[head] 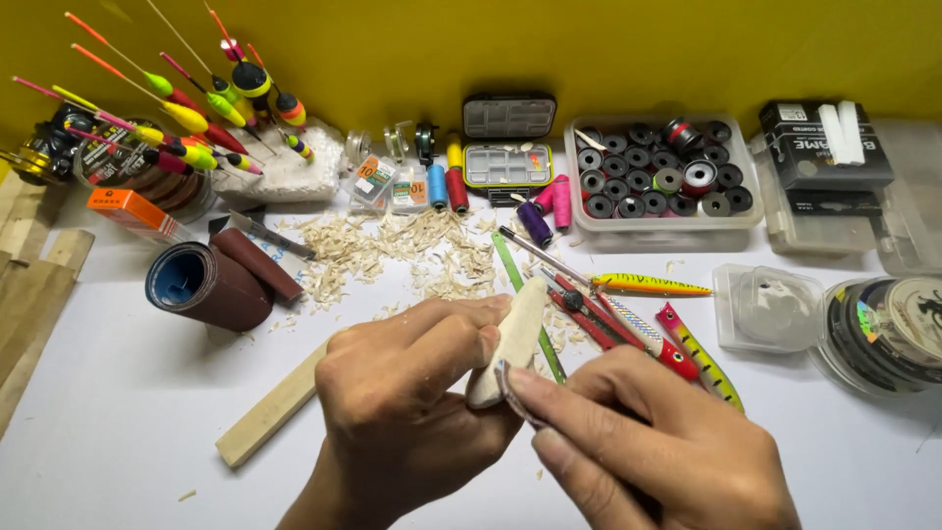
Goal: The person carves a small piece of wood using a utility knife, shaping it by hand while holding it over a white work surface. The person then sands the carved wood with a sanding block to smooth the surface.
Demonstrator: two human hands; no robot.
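Head view: both hands work a carved wooden piece above a white table.

The left hand (402, 393) is closed around the pale carved wooden piece (510, 339), held tilted above the white table (118, 393). The right hand (648, 442) pinches a small strip of sandpaper (512, 391) against the piece's lower end. Wood shavings (412, 250) lie scattered behind. A wooden stick (270, 412) lies left of the hands; a sandpaper roll (211, 285) rests farther left. Painted fishing lures (687, 348) lie to the right, near a tray of black spools (657, 177).
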